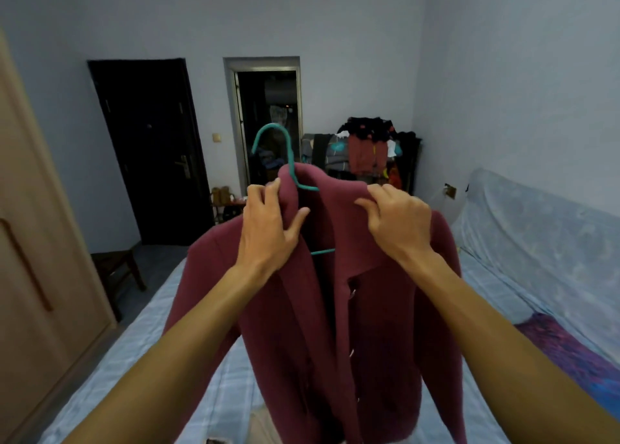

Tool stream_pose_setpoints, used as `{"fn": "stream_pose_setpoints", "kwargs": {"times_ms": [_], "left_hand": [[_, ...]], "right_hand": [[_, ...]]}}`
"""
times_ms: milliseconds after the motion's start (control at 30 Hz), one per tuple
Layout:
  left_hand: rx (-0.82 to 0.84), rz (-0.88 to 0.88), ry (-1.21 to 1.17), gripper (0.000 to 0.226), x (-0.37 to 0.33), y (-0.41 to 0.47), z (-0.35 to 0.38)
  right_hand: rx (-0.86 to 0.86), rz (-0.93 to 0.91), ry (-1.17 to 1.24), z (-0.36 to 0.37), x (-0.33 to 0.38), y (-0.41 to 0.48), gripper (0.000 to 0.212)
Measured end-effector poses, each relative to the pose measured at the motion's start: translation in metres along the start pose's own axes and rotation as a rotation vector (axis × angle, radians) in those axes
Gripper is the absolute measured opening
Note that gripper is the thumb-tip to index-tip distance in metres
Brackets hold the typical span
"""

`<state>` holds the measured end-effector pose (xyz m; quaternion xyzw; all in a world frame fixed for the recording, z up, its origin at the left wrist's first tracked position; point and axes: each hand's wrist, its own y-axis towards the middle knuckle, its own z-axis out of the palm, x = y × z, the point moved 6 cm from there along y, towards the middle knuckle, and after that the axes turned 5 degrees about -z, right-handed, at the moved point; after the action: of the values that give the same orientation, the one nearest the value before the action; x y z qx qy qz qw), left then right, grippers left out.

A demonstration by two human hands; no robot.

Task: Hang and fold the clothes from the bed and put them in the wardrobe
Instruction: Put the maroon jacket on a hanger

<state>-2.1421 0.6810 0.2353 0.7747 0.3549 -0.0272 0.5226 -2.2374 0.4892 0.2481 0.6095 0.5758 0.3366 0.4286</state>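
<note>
A maroon jacket (pixel 379 326) hangs on a teal hanger (pixel 285 148), held up in front of me over the bed (pixel 161 343). The hanger's hook sticks up above the collar and its lower bar shows in the open front. My left hand (pixel 268 229) grips the jacket's left collar and lapel. My right hand (pixel 399 219) pinches the right side of the collar at the shoulder. The wardrobe (pixel 30 242), light wood with a long handle, stands at the left edge.
The bed has a pale blue checked sheet, with a purple garment (pixel 567 349) lying at its right side. A dark stool (pixel 117 269) stands between bed and wardrobe. A rack piled with clothes (pixel 365 148) is at the far wall, beside a dark door (pixel 151 148) and an open doorway (pixel 268 121).
</note>
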Motion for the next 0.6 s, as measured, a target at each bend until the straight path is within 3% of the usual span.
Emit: {"fn": "stream_pose_setpoints", "kwargs": {"times_ms": [100, 233, 400, 500, 600], "left_hand": [[-0.069, 0.095, 0.024, 0.038, 0.017, -0.007, -0.027], [-0.114, -0.045, -0.103, 0.029, 0.038, 0.001, -0.048], [0.109, 0.086, 0.108, 0.046, 0.036, 0.016, -0.029], [0.206, 0.029, -0.035, 0.032, 0.043, 0.021, -0.030], [0.149, 0.061, -0.100, 0.019, 0.048, 0.018, -0.044]], "right_hand": [[-0.070, 0.089, -0.034, -0.013, -0.013, -0.002, 0.032], [-0.092, 0.114, -0.043, -0.021, -0.011, -0.007, 0.029], [-0.127, 0.141, 0.013, -0.028, 0.011, -0.014, 0.029], [-0.090, 0.192, 0.040, -0.030, 0.022, -0.020, 0.029], [-0.015, 0.216, 0.093, -0.032, 0.037, -0.025, 0.026]]}}
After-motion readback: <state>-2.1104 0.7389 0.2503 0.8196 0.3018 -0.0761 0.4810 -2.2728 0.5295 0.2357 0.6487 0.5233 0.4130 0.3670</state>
